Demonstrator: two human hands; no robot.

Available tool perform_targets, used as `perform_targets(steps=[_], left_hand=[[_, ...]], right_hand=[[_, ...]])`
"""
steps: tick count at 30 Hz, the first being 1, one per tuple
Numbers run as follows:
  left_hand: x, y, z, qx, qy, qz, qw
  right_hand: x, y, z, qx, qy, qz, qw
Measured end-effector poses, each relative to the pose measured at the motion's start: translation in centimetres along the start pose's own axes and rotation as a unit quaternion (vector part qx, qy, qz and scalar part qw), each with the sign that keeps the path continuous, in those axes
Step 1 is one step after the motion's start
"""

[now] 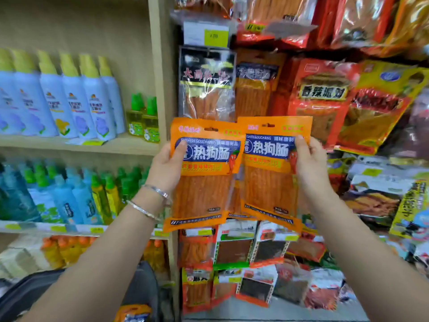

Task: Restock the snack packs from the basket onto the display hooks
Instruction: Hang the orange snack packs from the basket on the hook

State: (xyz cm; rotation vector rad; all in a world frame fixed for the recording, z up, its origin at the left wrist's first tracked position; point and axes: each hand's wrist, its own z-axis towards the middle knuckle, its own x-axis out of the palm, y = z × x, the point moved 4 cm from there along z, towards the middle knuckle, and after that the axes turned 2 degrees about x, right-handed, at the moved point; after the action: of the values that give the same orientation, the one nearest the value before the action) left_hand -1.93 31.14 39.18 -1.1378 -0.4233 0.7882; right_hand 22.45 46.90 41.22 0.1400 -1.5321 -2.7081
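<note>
Your left hand (167,167) pinches one flat, glossy orange snack pack (204,173) just right of the wooden shelf post (160,73); your right hand (310,163) grips a second orange pack (271,170) right beside it, edges overlapping.

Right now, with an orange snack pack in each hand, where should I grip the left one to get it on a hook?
Keep pinching the left orange pack at its outer left edge, where the left hand is, thumb on front. That leaves its hang slot at top centre uncovered, and the upright pack can go straight on.
</note>
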Motion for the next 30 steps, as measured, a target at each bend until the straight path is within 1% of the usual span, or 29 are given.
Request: perform_targets(steps=[5, 8, 11, 14, 17, 20, 24, 27, 30], left_hand=[[2.7, -3.8, 2.7, 0.035, -0.03, -0.047, 0.998], [3.5, -5.3, 4.3, 0.052, -0.054, -0.057, 0.996], [4.5, -6.2, 6.2, 0.035, -0.05, -0.079, 0.995], [5.4, -6.7, 8.0, 0.037, -0.045, -0.117, 0.991], [6.4, -7.0, 10.0, 0.039, -0.027, -0.125, 0.991], [7.1, -6.8, 11.8, 0.04, -0.016, -0.114, 0.993], [8.2, -6.5, 13.5, 0.035, 0.005, -0.135, 0.99], [8.8, -6.3, 14.4, 0.041, 0.015, -0.138, 0.989], [9.1, -6.2, 15.1, 0.07, 0.015, -0.116, 0.991]], right_hand=[[-0.5, 2.1, 5.6, 0.033, -0.012, 0.092, 0.995], [0.1, 3.1, 8.5, 0.041, 0.006, 0.125, 0.991], [1.1, 3.8, 11.0, 0.061, 0.023, 0.14, 0.988], [2.2, 4.2, 13.6, 0.088, 0.033, 0.165, 0.982], [3.1, 4.2, 15.7, 0.109, 0.029, 0.16, 0.981], [3.8, 3.8, 17.3, 0.11, 0.03, 0.163, 0.98], [4.8, 3.2, 19.1, 0.121, 0.038, 0.156, 0.98], [5.4, 2.7, 20.1, 0.126, 0.026, 0.17, 0.977], [5.5, 1.8, 20.2, 0.102, 0.004, 0.133, 0.986]])
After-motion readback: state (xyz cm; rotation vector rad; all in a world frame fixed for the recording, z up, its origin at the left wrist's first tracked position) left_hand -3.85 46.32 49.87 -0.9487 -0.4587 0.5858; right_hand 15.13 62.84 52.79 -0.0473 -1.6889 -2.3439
